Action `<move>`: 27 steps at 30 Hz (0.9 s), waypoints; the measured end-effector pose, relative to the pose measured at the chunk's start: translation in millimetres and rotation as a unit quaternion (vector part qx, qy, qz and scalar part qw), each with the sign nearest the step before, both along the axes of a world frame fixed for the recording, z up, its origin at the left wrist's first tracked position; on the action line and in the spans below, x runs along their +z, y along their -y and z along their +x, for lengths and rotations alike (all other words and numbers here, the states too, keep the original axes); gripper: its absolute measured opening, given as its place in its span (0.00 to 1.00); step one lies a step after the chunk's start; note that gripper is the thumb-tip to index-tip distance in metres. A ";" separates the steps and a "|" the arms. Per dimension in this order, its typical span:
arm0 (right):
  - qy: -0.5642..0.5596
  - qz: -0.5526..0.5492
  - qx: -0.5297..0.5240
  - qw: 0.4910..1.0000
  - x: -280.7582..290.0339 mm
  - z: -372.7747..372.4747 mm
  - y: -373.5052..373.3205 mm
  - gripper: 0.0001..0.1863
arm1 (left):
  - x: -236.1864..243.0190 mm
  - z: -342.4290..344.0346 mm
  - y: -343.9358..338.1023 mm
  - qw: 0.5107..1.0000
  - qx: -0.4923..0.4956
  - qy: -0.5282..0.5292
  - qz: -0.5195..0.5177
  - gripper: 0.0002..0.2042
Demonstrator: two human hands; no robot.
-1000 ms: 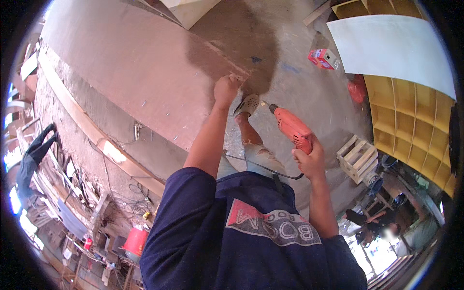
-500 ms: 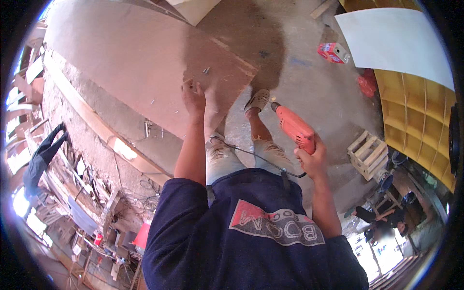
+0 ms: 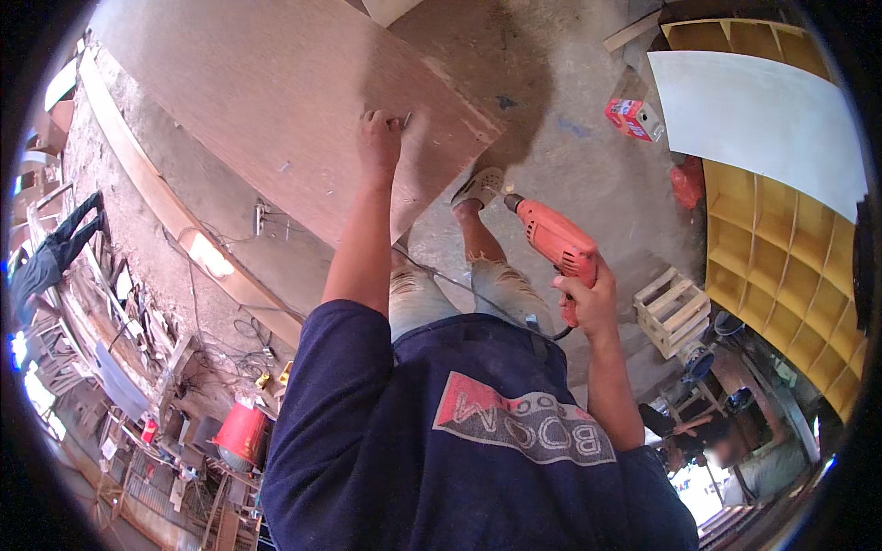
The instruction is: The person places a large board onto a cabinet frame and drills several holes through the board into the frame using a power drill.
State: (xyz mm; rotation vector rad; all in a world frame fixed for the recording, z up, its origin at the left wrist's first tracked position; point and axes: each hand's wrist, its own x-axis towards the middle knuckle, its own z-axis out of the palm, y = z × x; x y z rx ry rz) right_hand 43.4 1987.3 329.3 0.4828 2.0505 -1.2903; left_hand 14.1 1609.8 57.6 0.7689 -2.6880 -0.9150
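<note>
My left hand (image 3: 378,142) reaches over a large brown wooden board (image 3: 276,101), its fingers curled and pinched at a small metal piece (image 3: 407,120). That piece is too small to tell its exact kind. In my right hand (image 3: 591,298) is an orange-red power drill (image 3: 556,237), gripped by its handle. Its chuck points up and left, near my shoe (image 3: 478,186), beyond the board's edge. A dark cord (image 3: 459,280) runs from the drill's handle across my legs.
A long wooden beam (image 3: 152,193) lies left of the board. To the right are a red box (image 3: 634,119), a wooden crate (image 3: 673,310), yellow compartment shelving (image 3: 772,243) and a white panel (image 3: 763,110). A red bucket (image 3: 242,433) stands lower left. People are at both sides.
My left hand has moved forward over the board to the small metal piece, its fingers closing there. The drill stays in my right hand, tilted slightly differently. The view has shifted a little.
</note>
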 end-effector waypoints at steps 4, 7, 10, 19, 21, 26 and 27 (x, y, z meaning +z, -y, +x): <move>0.031 -0.033 -0.023 0.999 -2.8 -4.9 -5.6 0.24 | 0.4 15.0 -24.3 0.993 0.063 0.001 0.102 0.05; 0.020 -0.051 -0.016 0.998 -6.6 -4.9 -9.4 0.24 | 4.7 34.3 -69.5 0.943 0.114 0.015 0.314 0.07; -0.003 -0.114 -0.033 0.993 -7.0 -3.7 -11.6 0.24 | 15.7 48.5 -110.4 0.801 0.170 -0.006 0.575 0.09; -0.028 -0.132 -0.008 0.991 -0.5 -11.8 -12.2 0.25 | 41.2 49.7 -133.4 0.478 0.230 -0.061 0.846 0.13; -0.024 -0.137 -0.006 0.990 0.7 -14.2 -12.4 0.25 | 37.0 49.5 -134.2 0.467 0.213 -0.068 0.856 0.13; 0.033 -0.135 -0.003 0.990 1.1 -20.2 -17.2 0.26 | 26.0 50.6 -137.0 0.480 0.283 -0.027 0.830 0.13; 0.014 -0.138 0.001 0.990 -1.0 -21.0 -17.7 0.28 | 25.6 51.8 -138.0 0.478 0.275 -0.032 0.833 0.13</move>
